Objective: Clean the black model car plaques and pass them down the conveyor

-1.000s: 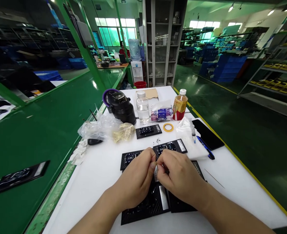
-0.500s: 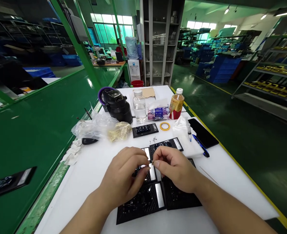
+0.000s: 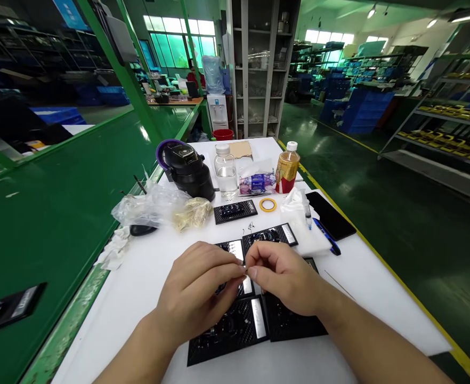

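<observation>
Over a group of black carbon-patterned plates with silver labels, my left hand (image 3: 201, 290) and my right hand (image 3: 285, 274) meet fingertip to fingertip. Both are closed in a pinch. Whatever is between the fingers is too small to make out. Partly under my left hand lies a front plate (image 3: 235, 330) with a raised, glossy dark shape, and another plate (image 3: 293, 322) is below my right hand. Just beyond the fingers rests a further plate (image 3: 270, 234). One more plate (image 3: 235, 212) lies farther back.
Behind the plates are a yellow tape roll (image 3: 267, 205), a clear bottle (image 3: 226, 173), a tissue pack (image 3: 257, 184) and a drink bottle (image 3: 286, 168). Plastic bags (image 3: 151, 205) lie left; a syringe (image 3: 308, 216), blue knife (image 3: 326, 236) and phone (image 3: 331, 216) lie right.
My left fingers have closed in, and their tips now touch those of my right hand. The whole view has shifted slightly; the plates lie as before.
</observation>
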Available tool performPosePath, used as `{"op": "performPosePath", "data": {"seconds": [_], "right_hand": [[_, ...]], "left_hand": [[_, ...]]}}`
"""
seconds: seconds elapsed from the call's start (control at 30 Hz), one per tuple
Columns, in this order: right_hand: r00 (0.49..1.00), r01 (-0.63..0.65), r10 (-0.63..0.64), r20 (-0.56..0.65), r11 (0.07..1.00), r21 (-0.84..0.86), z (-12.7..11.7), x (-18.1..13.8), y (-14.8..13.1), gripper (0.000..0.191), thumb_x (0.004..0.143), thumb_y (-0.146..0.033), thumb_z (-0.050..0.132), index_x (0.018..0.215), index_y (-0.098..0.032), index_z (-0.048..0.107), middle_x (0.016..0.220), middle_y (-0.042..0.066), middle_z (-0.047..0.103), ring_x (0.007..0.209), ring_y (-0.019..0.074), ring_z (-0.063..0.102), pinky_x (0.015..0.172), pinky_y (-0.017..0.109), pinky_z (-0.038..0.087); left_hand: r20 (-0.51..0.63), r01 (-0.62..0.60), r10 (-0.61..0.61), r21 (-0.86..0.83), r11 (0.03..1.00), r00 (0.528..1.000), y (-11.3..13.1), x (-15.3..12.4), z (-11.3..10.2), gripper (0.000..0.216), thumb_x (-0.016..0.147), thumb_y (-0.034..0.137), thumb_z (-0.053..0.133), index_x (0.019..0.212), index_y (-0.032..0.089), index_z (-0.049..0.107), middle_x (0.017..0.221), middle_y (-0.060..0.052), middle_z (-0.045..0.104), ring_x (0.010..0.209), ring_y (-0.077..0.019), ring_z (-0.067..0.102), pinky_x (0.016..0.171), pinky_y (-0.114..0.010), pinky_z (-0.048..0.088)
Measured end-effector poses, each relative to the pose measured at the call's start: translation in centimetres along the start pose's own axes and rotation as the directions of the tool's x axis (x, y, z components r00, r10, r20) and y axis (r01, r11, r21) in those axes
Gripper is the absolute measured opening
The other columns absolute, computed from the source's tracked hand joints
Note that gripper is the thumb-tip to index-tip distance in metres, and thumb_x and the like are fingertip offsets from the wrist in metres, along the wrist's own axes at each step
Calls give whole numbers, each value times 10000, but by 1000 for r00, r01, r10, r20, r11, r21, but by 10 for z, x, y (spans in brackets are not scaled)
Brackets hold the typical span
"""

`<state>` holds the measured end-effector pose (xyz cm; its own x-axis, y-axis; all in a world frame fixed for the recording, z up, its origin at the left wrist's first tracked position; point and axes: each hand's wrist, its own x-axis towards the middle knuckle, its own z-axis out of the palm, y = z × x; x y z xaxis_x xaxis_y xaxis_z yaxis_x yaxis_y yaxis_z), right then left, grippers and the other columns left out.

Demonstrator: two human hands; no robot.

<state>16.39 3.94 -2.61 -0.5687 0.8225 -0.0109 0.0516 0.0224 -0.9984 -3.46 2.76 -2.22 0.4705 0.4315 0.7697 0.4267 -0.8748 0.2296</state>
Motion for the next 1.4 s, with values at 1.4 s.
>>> {"op": "performPosePath", "data": {"seconds": [1.4], "right_hand": [[983, 115, -181, 31, 471, -875, 136, -50, 40, 448, 695, -417, 820, 997, -156, 617, 1002, 114, 619, 977, 312, 528, 873, 459, 441]], "left_hand": [[-166, 653, -634, 276, 705, 755, 101, -179, -83, 130, 888, 171, 582, 844, 253, 672, 1057, -55, 741, 1035, -238, 665, 866, -407, 597]]}}
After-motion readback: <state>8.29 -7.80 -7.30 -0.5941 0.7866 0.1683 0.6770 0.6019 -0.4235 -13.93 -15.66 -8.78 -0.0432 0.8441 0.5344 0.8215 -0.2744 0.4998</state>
